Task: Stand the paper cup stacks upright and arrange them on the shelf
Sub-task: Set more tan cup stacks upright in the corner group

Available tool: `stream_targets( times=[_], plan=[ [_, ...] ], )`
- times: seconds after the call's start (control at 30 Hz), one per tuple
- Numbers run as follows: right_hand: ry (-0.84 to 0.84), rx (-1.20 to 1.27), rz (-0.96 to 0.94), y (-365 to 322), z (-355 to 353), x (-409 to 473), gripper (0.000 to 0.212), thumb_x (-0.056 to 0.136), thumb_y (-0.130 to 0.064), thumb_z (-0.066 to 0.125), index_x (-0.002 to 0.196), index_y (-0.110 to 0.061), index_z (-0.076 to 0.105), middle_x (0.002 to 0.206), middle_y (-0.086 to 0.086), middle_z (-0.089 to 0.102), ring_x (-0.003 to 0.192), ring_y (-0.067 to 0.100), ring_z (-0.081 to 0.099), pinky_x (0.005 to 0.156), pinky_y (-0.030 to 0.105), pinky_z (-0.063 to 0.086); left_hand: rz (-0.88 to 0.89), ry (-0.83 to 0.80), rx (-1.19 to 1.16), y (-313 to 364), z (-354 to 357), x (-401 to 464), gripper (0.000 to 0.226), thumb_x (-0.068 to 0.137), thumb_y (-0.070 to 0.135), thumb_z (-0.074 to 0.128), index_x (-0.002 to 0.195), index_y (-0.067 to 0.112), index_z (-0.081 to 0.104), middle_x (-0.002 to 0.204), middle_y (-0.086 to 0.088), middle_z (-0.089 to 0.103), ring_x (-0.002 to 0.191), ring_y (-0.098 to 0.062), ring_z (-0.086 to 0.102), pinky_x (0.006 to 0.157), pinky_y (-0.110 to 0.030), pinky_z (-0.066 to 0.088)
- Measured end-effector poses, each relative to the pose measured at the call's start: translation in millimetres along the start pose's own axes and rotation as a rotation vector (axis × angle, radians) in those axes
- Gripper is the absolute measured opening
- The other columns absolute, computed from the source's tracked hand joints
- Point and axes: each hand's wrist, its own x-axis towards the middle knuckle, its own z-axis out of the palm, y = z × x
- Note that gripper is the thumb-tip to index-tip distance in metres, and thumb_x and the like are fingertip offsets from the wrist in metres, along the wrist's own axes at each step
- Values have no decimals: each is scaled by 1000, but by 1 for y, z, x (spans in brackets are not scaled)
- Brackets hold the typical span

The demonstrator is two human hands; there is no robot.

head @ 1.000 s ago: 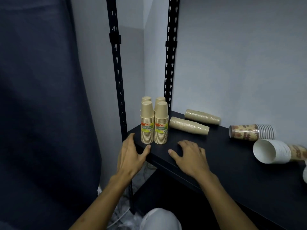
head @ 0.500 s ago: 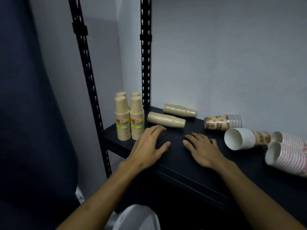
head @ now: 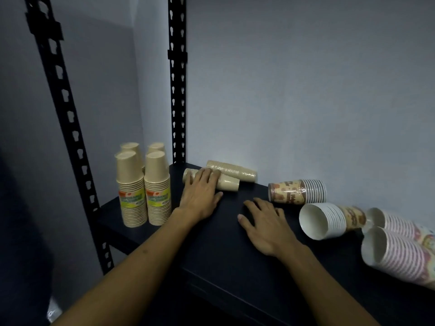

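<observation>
**Q:** Four stacks already stand upright, then? Where are they from the hands?

**A:** Yes. Four kraft paper cup stacks (head: pixel 144 187) stand rim-down in a tight cluster just to the left of the left hand (head: pixel 200 196), at the end of the black shelf (head: pixel 230 255).

**Q:** Which step is under way?

**A:** My reading is that the next fallen stack is about to be picked up. The left hand reaches forward, palm down, its fingers (head: pixel 207 175) draped over the middle of the near lying kraft stack (head: pixel 227 182). They lie fairly straight on top; I cannot tell whether the thumb has closed round it. A second lying kraft stack (head: pixel 231 171) rests just behind, against the wall.

**Q:** And the other hand?

**A:** The right hand (head: pixel 263 225) rests flat on the shelf, fingers spread and relaxed, holding nothing. Just beyond its fingertips lies a brown patterned cup stack (head: pixel 296 191). To its right a white-rimmed patterned stack (head: pixel 329 220) lies with its mouth toward the camera, and further right, two pink striped stacks (head: pixel 400 250), all on their sides.

**Q:** What does the next move call for?

**A:** Probably wrapping the fingers round the near stack, tipping it rim-down, and setting it beside the upright cluster. Loose nested cups could slide apart if tilted quickly.
</observation>
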Motion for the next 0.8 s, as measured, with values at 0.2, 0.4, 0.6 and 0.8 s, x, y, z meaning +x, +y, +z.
stream_targets(
  times=[0.2, 0.4, 0.6, 0.8],
  plan=[
    [284, -130, -153, 2, -4, 44, 56, 97, -30, 55, 149, -15, 41, 151, 9, 42, 139, 29, 40, 115, 43, 36, -64, 98, -16, -6, 15, 16, 54, 95, 35, 61, 144, 24, 43, 141, 0, 50, 134, -24, 42, 121, -55, 16],
    [299, -298, -67, 3, -16, 107, 50, 94, -18, 58, 141, -14, 43, 132, 8, 56, 117, 29, 53, 97, 39, 40, -52, 156, -62, -9, 24, 19, 54, 95, 32, 61, 145, 25, 42, 144, 3, 48, 137, -21, 40, 123, -53, 10],
    [269, -447, -45, 8, -7, 132, 52, 93, -21, 64, 139, -13, 42, 133, 7, 54, 120, 27, 53, 98, 39, 38, -51, 195, -99, -13, 30, 22, 56, 93, 34, 64, 145, 26, 44, 144, 3, 50, 137, -21, 41, 123, -52, 11],
    [272, -427, -60, 8, -16, 126, 33, 98, -26, 60, 128, -13, 53, 129, 6, 60, 118, 27, 54, 99, 40, 36, -58, 185, -126, -11, 25, 19, 55, 92, 33, 67, 143, 27, 47, 141, 4, 52, 134, -20, 44, 123, -52, 13]
  ],
)
